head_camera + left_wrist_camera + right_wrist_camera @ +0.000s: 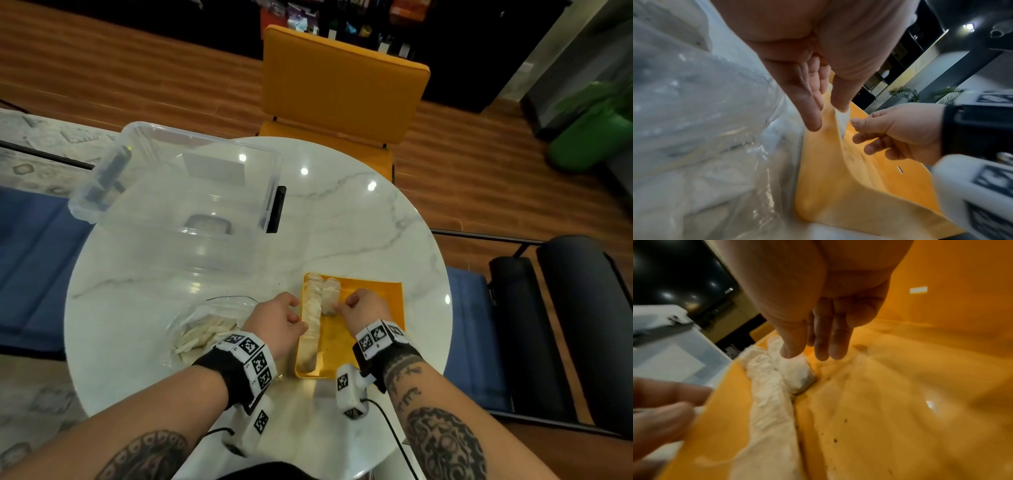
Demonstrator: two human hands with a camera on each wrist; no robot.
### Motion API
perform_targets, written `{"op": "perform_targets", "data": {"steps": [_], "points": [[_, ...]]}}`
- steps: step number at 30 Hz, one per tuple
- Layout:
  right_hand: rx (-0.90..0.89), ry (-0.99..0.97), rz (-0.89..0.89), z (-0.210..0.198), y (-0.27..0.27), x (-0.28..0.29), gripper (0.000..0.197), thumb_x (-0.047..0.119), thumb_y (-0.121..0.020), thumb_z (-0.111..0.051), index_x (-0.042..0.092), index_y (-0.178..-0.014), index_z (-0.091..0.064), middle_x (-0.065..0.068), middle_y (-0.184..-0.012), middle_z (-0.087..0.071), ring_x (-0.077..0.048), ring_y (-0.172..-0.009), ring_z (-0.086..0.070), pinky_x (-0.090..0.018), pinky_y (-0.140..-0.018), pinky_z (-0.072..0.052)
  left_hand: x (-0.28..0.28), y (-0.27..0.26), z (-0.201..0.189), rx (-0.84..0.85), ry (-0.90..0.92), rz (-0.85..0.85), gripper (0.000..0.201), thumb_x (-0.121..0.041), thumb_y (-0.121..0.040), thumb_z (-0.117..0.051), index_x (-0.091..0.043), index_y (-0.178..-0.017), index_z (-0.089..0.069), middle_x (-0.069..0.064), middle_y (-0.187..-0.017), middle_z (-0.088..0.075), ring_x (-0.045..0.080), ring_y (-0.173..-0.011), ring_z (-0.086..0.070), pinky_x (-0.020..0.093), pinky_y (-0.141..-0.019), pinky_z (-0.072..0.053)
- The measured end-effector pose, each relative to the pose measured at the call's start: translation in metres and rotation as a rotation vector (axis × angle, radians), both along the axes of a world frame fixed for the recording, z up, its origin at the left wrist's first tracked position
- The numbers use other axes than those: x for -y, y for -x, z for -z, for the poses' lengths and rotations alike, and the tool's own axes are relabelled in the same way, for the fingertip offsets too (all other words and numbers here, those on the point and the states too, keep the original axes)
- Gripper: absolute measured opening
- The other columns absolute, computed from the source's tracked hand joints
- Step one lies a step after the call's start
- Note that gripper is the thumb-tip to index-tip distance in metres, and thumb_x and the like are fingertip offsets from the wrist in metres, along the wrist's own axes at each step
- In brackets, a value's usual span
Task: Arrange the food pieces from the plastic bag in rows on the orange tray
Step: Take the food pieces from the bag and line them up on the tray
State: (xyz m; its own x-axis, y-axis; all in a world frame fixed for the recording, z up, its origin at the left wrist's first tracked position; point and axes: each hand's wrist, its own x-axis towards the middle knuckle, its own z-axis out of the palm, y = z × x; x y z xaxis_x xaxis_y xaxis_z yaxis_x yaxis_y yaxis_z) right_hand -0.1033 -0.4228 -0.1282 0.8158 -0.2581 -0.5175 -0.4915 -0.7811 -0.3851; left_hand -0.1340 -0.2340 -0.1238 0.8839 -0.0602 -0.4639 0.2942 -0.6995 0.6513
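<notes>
The orange tray (370, 329) lies on the marble table near me. A long row of pale food pieces (312, 322) runs along its left wall, and a short second row (330, 294) lies beside its far end. My right hand (339, 306) is over the tray; thumb and fingertips (789, 352) pinch the nearest piece (799, 374) of the short row. My left hand (299, 315) is at the tray's left rim (818, 162), thumb over it and index finger outside. The clear plastic bag (205, 329), left of the tray, holds more pieces.
A large clear plastic bin (178, 185) stands at the table's back left. An orange chair (342, 85) is behind the table. The right half of the tray floor (900, 402) is bare, with crumbs.
</notes>
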Motion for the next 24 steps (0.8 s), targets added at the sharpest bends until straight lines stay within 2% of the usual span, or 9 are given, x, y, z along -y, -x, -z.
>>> {"op": "perform_targets", "data": {"steps": [3,6,12,14,16,18,20,22,24], "points": [[0.069,-0.054,-0.109,-0.016,0.033,0.002,0.028,0.046,-0.092,-0.061,0.023,-0.108,-0.065,0.003,-0.103,-0.069,-0.017,-0.096,-0.063,-0.029,-0.080,-0.050,-0.009,0.001,-0.009,0.058,0.096,-0.070,0.026,-0.037,-0.088,-0.065,-0.030,-0.112,-0.059,-0.012,-0.096,-0.068,0.009,-0.076,-0.068,0.029,-0.071,-0.057],[0.065,-0.069,-0.313,-0.017,0.081,0.005,0.026,0.054,-0.091,-0.057,0.031,-0.099,-0.065,0.012,-0.098,-0.068,-0.012,-0.097,-0.061,-0.031,-0.084,-0.051,-0.036,0.003,-0.028,0.105,0.129,-0.150,0.007,-0.034,-0.089,-0.063,-0.031,-0.095,-0.063,-0.010,-0.091,-0.067,0.013,-0.066,-0.070,0.031,-0.065,-0.058],[0.021,0.093,-0.529,0.006,0.119,0.005,0.037,0.059,-0.097,-0.040,0.036,-0.116,-0.062,0.015,-0.117,-0.065,-0.013,-0.116,-0.053,-0.037,-0.096,-0.035,-0.103,0.027,-0.035,0.105,-0.107,-0.084,0.005,-0.029,-0.087,-0.063,-0.033,-0.084,-0.063,-0.012,-0.087,-0.070,0.010,-0.082,-0.068,0.026,-0.077,-0.052],[0.033,0.141,-0.554,0.011,0.120,0.005,0.038,0.058,-0.099,-0.035,0.037,-0.116,-0.062,0.015,-0.118,-0.064,-0.012,-0.116,-0.053,-0.037,-0.094,-0.032,-0.109,0.036,-0.027,0.093,-0.206,-0.005,0.011,-0.025,-0.088,-0.063,-0.031,-0.096,-0.067,-0.008,-0.099,-0.070,0.012,-0.096,-0.066,0.023,-0.084,-0.049],[0.027,0.184,-0.573,0.015,0.121,0.004,0.040,0.058,-0.100,-0.031,0.039,-0.117,-0.061,0.016,-0.119,-0.063,-0.013,-0.115,-0.053,-0.038,-0.092,-0.030,-0.109,0.042,-0.015,0.099,-0.278,0.090,0.033,-0.024,-0.087,-0.065,-0.022,-0.120,-0.065,-0.001,-0.122,-0.065,0.017,-0.113,-0.060,0.026,-0.098,-0.045],[0.023,0.199,-0.578,0.016,0.122,0.004,0.041,0.058,-0.100,-0.028,0.039,-0.117,-0.060,0.016,-0.119,-0.062,-0.014,-0.114,-0.052,-0.037,-0.091,-0.028,-0.105,0.046,-0.002,0.095,-0.342,0.198,0.059,-0.032,-0.085,-0.067,-0.017,-0.139,-0.050,0.004,-0.144,-0.049,0.022,-0.132,-0.045,0.031,-0.111,-0.035],[0.016,0.197,-0.575,0.017,0.121,0.004,0.041,0.058,-0.100,-0.028,0.039,-0.118,-0.059,0.015,-0.119,-0.062,-0.015,-0.115,-0.052,-0.038,-0.091,-0.028,-0.101,0.049,0.010,0.089,-0.411,0.285,0.073,-0.041,-0.087,-0.063,-0.022,-0.151,-0.033,0.005,-0.157,-0.031,0.027,-0.144,-0.027,0.037,-0.119,-0.023],[0.004,0.190,-0.568,0.018,0.120,0.003,0.041,0.058,-0.100,-0.028,0.039,-0.118,-0.059,0.014,-0.120,-0.062,-0.016,-0.116,-0.052,-0.039,-0.093,-0.028,-0.097,0.050,0.019,0.131,-0.490,0.352,0.067,-0.041,-0.092,-0.056,-0.029,-0.152,-0.028,0.000,-0.158,-0.031,0.029,-0.142,-0.025,0.038,-0.118,-0.022],[-0.007,0.183,-0.563,0.017,0.120,0.004,0.041,0.058,-0.100,-0.028,0.039,-0.119,-0.059,0.013,-0.120,-0.062,-0.017,-0.117,-0.052,-0.040,-0.095,-0.028,-0.095,0.049,0.024,0.203,-0.531,0.397,0.053,-0.035,-0.096,-0.052,-0.032,-0.148,-0.037,-0.004,-0.149,-0.042,0.026,-0.133,-0.033,0.035,-0.111,-0.031]]}}
